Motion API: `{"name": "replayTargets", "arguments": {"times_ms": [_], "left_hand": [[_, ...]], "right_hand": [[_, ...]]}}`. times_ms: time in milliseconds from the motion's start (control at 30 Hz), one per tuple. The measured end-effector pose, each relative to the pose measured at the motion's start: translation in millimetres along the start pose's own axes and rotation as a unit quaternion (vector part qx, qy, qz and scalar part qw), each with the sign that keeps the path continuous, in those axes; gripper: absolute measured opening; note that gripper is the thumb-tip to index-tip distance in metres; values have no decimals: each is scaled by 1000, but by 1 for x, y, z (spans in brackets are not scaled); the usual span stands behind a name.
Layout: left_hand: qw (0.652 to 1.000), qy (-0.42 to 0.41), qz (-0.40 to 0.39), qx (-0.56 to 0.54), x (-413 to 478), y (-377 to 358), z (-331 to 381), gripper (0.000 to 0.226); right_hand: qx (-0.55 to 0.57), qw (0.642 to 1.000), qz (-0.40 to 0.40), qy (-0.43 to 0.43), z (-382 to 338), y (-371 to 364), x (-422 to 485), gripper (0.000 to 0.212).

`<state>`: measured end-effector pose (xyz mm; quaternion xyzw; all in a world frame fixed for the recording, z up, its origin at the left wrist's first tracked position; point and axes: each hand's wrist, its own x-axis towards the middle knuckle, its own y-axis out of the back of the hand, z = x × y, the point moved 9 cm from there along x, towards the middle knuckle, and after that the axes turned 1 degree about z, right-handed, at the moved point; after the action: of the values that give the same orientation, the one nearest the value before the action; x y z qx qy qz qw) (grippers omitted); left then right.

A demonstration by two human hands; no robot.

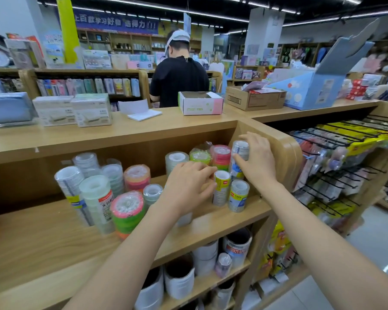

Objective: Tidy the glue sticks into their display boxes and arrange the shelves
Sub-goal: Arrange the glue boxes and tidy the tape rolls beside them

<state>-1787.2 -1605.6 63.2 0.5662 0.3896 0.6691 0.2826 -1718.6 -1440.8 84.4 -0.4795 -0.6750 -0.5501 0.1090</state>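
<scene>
Tall clear-tape stack with blue-yellow label (240, 157) gripped by right hand (256, 161), thumb in front, fingers over top; judged steadied upright against end wall of wooden shelf (210, 222). Yellow-labelled clear-tape stack (221, 187) pinched by left hand (188, 186), apparently being lined up beside short blue-labelled stack (238, 195). Three neon multicolour tape stacks (127, 211) counted. Glue sticks not made out; one open white-and-pink cardboard box (199, 106) on counter above.

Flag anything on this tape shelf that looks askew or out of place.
The left-hand tape stacks lean: the blue-labelled clear stack, the red-labelled stack and the neon stack tilt at different angles, unlike the upright stack that the right hand grips. The wide lens may exaggerate it.
</scene>
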Motion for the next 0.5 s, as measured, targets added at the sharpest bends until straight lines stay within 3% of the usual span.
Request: {"name": "replayTargets", "arguments": {"times_ms": [133, 267, 400, 500], "left_hand": [[977, 49, 207, -16, -30, 66, -19, 27], [918, 161, 363, 12, -93, 122, -57, 24], [859, 302, 414, -4, -164, 138, -113, 38], [830, 414, 363, -86, -204, 117, -163, 48]], "right_hand": [[130, 989, 41, 59, -68, 15, 2, 32], [290, 950, -58, 99, -155, -10, -16, 33], [363, 899, -194, 147, -232, -50, -52, 36], [325, 890, -260, 184, -269, -81, -76, 43]]}}
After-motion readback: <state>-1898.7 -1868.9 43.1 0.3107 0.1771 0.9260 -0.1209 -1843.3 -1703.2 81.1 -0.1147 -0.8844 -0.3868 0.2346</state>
